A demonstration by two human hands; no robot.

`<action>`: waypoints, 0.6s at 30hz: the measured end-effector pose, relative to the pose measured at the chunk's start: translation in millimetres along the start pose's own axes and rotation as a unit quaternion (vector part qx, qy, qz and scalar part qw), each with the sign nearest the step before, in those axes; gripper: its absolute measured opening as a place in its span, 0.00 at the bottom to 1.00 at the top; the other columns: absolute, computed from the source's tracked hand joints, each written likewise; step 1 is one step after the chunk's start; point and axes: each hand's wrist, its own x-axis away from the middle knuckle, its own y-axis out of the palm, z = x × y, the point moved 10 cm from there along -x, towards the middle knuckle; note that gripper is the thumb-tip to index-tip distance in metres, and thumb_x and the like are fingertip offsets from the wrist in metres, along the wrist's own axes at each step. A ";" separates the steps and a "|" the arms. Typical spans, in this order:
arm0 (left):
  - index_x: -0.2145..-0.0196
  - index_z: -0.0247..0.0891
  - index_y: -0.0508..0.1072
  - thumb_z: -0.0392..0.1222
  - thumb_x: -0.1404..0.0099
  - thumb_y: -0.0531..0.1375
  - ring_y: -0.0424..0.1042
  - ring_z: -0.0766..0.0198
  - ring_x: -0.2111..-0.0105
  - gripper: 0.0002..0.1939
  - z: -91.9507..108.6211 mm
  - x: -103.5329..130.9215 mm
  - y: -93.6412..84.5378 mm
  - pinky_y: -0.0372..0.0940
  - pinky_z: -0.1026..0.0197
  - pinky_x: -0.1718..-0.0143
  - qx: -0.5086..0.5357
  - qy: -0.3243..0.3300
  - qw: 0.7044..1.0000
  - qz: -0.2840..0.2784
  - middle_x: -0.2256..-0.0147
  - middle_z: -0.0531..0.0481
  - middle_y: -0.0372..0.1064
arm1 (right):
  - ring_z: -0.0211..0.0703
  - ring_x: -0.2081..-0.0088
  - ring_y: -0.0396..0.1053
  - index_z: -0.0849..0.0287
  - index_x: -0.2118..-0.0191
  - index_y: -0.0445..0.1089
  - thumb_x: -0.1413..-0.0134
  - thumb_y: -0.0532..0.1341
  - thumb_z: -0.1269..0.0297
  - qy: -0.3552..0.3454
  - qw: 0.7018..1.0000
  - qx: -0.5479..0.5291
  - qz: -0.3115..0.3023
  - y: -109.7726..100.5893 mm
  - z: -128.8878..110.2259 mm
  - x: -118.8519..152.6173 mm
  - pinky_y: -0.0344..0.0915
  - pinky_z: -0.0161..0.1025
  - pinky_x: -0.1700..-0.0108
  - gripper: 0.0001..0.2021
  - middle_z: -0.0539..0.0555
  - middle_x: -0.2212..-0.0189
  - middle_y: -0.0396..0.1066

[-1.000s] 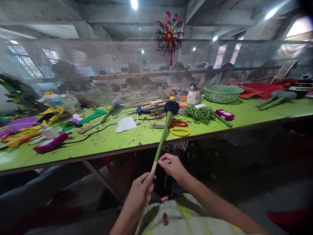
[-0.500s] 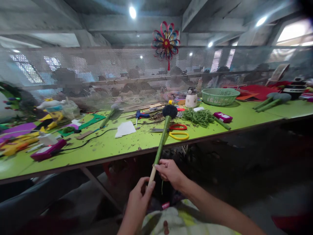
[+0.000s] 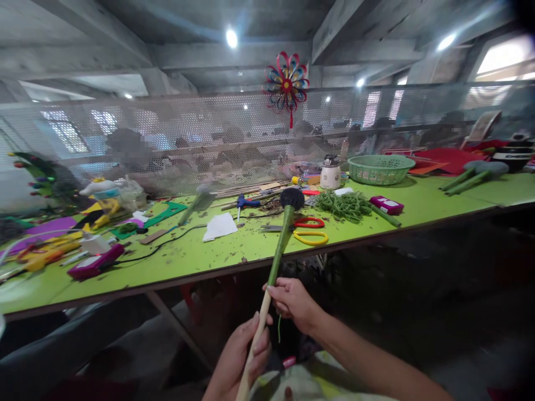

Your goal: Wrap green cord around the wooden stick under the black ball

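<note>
A wooden stick slants up from my lap, its upper part wound in green yarn and topped by a dark, round, fuzzy head. My left hand is closed around the bare lower wood, thumb on top and fingers curled underneath. Where the green winding ends, my right hand pinches the yarn against the stick. A loose green strand hangs below those fingers. Beyond the stick, scissors with one red and one yellow handle lie on the table, partly behind the wrapped part.
The green table holds a tangle of green yarn, a blue glue gun, white paper and a purple box. Farther back stand a green basket and a white bottle. A perforated screen runs behind.
My left hand's fingers have wrapped further around the stick, and more bare wood shows below it. My right hand stays at the winding's end. The view has tilted slightly up.
</note>
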 end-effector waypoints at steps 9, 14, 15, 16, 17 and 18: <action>0.68 0.34 0.72 0.57 0.49 0.63 0.52 0.73 0.86 0.22 34.1 8.2 -27.5 0.46 0.71 0.86 -0.326 0.157 0.913 0.189 0.86 0.61 0.54 | 0.26 0.87 0.41 0.63 0.72 0.65 0.58 0.65 0.49 -0.047 0.992 0.089 0.070 -8.5 -1.3 -4.8 0.36 0.32 0.84 0.20 0.38 0.89 0.48; 0.66 0.35 0.70 0.57 0.44 0.60 0.43 0.77 0.91 0.20 -0.5 -0.8 -22.7 0.38 0.71 0.89 -0.127 0.019 0.989 0.077 0.88 0.64 0.48 | 0.26 0.87 0.40 0.64 0.66 0.67 0.56 0.65 0.51 -0.023 0.999 0.038 0.028 1.7 2.0 -3.6 0.35 0.31 0.84 0.20 0.38 0.90 0.49; 0.66 0.35 0.69 0.54 0.42 0.60 0.44 0.78 0.91 0.18 -2.6 -0.6 -19.6 0.39 0.72 0.89 -0.092 0.011 0.994 0.057 0.87 0.63 0.50 | 0.26 0.87 0.40 0.65 0.65 0.67 0.56 0.65 0.51 -0.020 0.999 0.032 0.026 2.8 1.8 -2.8 0.35 0.31 0.84 0.20 0.38 0.90 0.50; 0.66 0.35 0.70 0.52 0.41 0.59 0.45 0.79 0.91 0.16 -3.7 -0.3 -16.7 0.40 0.72 0.89 -0.060 0.005 0.997 0.038 0.86 0.63 0.51 | 0.26 0.87 0.40 0.65 0.65 0.67 0.56 0.65 0.52 -0.016 0.999 0.029 0.024 3.6 1.6 -2.0 0.35 0.31 0.83 0.20 0.38 0.90 0.50; 0.66 0.35 0.70 0.51 0.40 0.59 0.45 0.79 0.91 0.15 -4.4 0.2 -14.4 0.40 0.73 0.90 -0.027 -0.001 0.999 0.022 0.86 0.63 0.51 | 0.26 0.87 0.40 0.65 0.65 0.67 0.56 0.65 0.52 -0.013 0.999 0.028 0.023 4.3 1.2 -1.4 0.35 0.31 0.83 0.19 0.38 0.90 0.50; 0.66 0.34 0.70 0.51 0.40 0.59 0.44 0.80 0.91 0.14 -6.0 0.6 -12.2 0.40 0.74 0.90 0.003 -0.012 1.000 0.007 0.86 0.63 0.50 | 0.26 0.87 0.40 0.65 0.66 0.68 0.56 0.65 0.52 -0.011 0.999 0.028 0.020 5.1 0.8 -1.0 0.35 0.31 0.83 0.19 0.38 0.90 0.50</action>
